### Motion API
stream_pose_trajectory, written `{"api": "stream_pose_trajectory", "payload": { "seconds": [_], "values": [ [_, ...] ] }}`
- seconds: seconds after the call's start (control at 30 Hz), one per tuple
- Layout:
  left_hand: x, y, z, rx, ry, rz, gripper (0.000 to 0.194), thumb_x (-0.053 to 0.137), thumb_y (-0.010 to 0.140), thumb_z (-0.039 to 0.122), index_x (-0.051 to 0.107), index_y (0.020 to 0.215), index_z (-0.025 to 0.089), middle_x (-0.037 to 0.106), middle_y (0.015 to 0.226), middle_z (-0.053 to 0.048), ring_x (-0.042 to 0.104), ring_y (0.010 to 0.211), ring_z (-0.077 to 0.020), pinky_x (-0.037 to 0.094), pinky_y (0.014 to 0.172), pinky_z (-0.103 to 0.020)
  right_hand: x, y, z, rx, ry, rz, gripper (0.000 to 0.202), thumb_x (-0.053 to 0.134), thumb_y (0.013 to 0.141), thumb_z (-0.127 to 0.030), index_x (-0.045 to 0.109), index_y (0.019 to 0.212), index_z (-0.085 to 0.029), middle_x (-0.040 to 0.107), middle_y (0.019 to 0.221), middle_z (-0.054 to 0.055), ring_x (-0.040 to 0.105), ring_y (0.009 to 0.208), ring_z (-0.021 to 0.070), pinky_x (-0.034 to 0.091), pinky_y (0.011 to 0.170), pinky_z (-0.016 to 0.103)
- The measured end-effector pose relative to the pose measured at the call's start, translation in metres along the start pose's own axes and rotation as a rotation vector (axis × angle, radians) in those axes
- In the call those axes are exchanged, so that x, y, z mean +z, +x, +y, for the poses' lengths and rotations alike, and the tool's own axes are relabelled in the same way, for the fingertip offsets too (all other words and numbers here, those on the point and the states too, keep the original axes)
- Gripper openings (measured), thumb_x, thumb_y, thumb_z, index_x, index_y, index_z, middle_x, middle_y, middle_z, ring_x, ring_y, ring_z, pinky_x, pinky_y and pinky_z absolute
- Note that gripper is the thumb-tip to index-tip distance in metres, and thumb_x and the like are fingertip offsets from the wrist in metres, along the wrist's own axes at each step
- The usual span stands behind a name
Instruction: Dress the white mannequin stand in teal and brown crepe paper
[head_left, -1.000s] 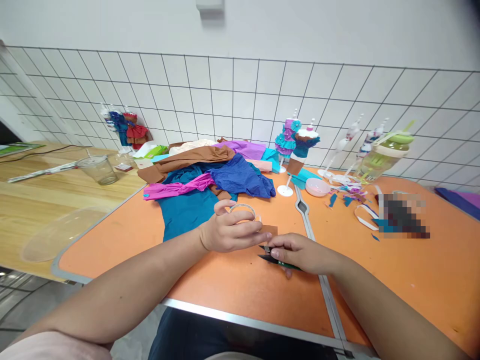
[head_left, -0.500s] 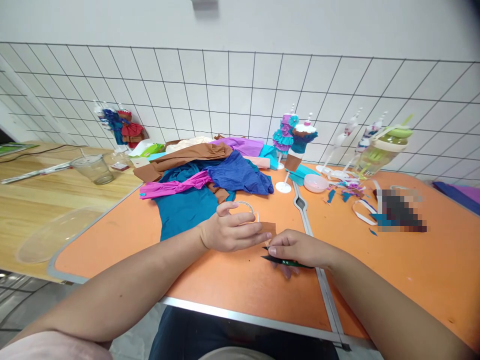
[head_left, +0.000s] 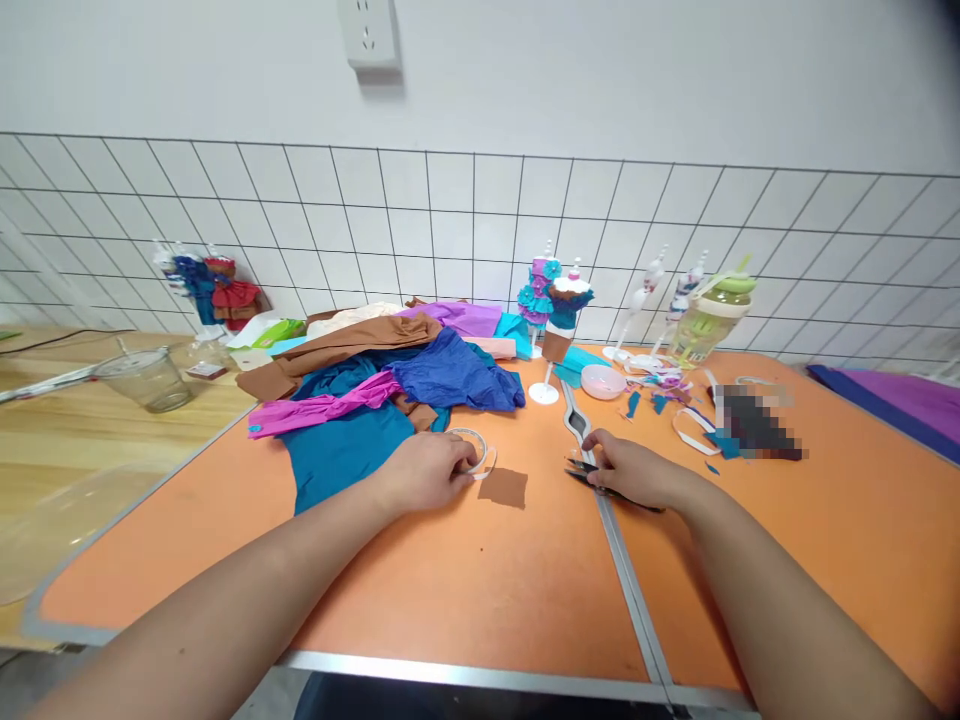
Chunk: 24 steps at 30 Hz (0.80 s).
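My left hand [head_left: 429, 472] rests near the cloth pile with its fingers curled onto the edge of a roll of white tape [head_left: 481, 440]. A loose white end of the tape curves out beside it. Just right of the roll, a small brown cloth piece [head_left: 504, 488] lies flat on the orange table [head_left: 450, 590]. Over the table's hinge seam, my right hand [head_left: 628, 466] is closed on black thread snips [head_left: 637, 503], their blades pointing left and slightly apart. The blue-green cloth [head_left: 337, 455] lies behind my left hand.
Behind are crumpled coloured cloths [head_left: 457, 370] and a dressed small stand [head_left: 568, 300]. A pink bowl [head_left: 603, 381], scraps and a green-lidded bottle [head_left: 712, 315] stand to the right. A clear plastic cup [head_left: 146, 380] sits on the wooden table at left.
My left hand has come down from the air onto the tape roll. The brown piece now lies free on the table, and my right hand has moved away with the snips. The view tilted up.
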<state>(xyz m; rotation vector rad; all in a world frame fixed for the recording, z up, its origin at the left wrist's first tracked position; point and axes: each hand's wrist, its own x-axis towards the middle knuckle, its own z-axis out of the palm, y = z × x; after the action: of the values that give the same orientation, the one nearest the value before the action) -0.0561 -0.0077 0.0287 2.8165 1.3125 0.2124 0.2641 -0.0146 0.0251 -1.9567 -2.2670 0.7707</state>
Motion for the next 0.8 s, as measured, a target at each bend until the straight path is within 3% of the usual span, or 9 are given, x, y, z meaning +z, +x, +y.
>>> {"api": "stream_pose_trajectory", "payload": {
  "seconds": [0.13, 0.3, 0.4, 0.5, 0.57, 0.63, 0.8],
  "values": [
    [0.000, 0.000, -0.002, -0.067, 0.068, 0.026, 0.015, 0.051, 0.084, 0.023, 0.066, 0.083, 0.024, 0.072, 0.086, -0.002, 0.065, 0.074, -0.0195, 0.033, 0.055, -0.027, 0.006, 0.004, -0.002, -0.003, -0.049, 0.023, 0.025, 0.057, 0.085, -0.029, 0.056, 0.108, -0.019, 0.067, 0.100, 0.007, 0.061, 0.086, 0.0203, 0.040, 0.065, 0.026],
    [0.000, 0.001, -0.004, -0.183, 0.124, 0.045, 0.013, 0.052, 0.083, 0.022, 0.065, 0.087, 0.022, 0.071, 0.085, -0.005, 0.064, 0.072, -0.0213, 0.036, 0.055, -0.029, 0.004, 0.005, 0.005, -0.006, -0.094, 0.075, 0.042, 0.063, 0.080, -0.029, 0.055, 0.120, -0.019, 0.066, 0.106, 0.009, 0.061, 0.095, 0.0248, 0.040, 0.069, 0.028],
    [0.000, 0.001, 0.001, -0.065, 0.100, 0.160, 0.019, 0.051, 0.088, 0.025, 0.064, 0.100, 0.019, 0.068, 0.096, -0.009, 0.062, 0.086, -0.0227, 0.043, 0.071, -0.032, 0.000, 0.001, -0.004, -0.014, -0.132, 0.191, 0.049, 0.067, 0.077, -0.032, 0.055, 0.123, -0.019, 0.062, 0.116, 0.012, 0.055, 0.110, 0.0300, 0.040, 0.076, 0.031],
    [0.004, 0.002, 0.013, 0.159, 0.022, 0.173, 0.024, 0.045, 0.094, 0.028, 0.067, 0.100, 0.020, 0.066, 0.095, -0.008, 0.059, 0.092, -0.0209, 0.042, 0.081, -0.033, 0.006, -0.007, -0.032, -0.139, -0.104, 0.378, 0.030, 0.059, 0.084, -0.030, 0.062, 0.112, -0.021, 0.065, 0.108, 0.009, 0.057, 0.106, 0.0246, 0.040, 0.079, 0.031],
    [0.010, 0.001, 0.022, 0.265, -0.049, 0.130, 0.024, 0.048, 0.094, 0.033, 0.069, 0.097, 0.022, 0.066, 0.093, -0.006, 0.059, 0.093, -0.0197, 0.042, 0.082, -0.033, 0.017, -0.012, -0.055, -0.286, -0.027, 0.293, 0.018, 0.052, 0.087, -0.025, 0.069, 0.092, -0.023, 0.067, 0.091, 0.004, 0.061, 0.084, 0.0175, 0.040, 0.071, 0.027],
    [0.015, 0.000, 0.029, 0.295, -0.111, 0.097, 0.021, 0.055, 0.091, 0.035, 0.071, 0.097, 0.023, 0.067, 0.094, -0.005, 0.059, 0.094, -0.0195, 0.041, 0.083, -0.033, 0.031, -0.015, -0.075, -0.409, -0.022, 0.180, 0.015, 0.056, 0.085, -0.026, 0.071, 0.085, -0.023, 0.068, 0.085, 0.002, 0.061, 0.081, 0.0166, 0.039, 0.070, 0.026],
    [0.021, 0.000, 0.036, 0.212, -0.134, 0.029, 0.017, 0.057, 0.090, 0.029, 0.073, 0.094, 0.025, 0.071, 0.086, -0.003, 0.062, 0.090, -0.0190, 0.039, 0.082, -0.034, 0.056, -0.015, -0.091, -0.373, -0.165, 0.139, 0.015, 0.056, 0.086, -0.025, 0.071, 0.086, -0.022, 0.071, 0.086, 0.004, 0.063, 0.079, 0.0179, 0.034, 0.064, 0.026]
  ]
}}
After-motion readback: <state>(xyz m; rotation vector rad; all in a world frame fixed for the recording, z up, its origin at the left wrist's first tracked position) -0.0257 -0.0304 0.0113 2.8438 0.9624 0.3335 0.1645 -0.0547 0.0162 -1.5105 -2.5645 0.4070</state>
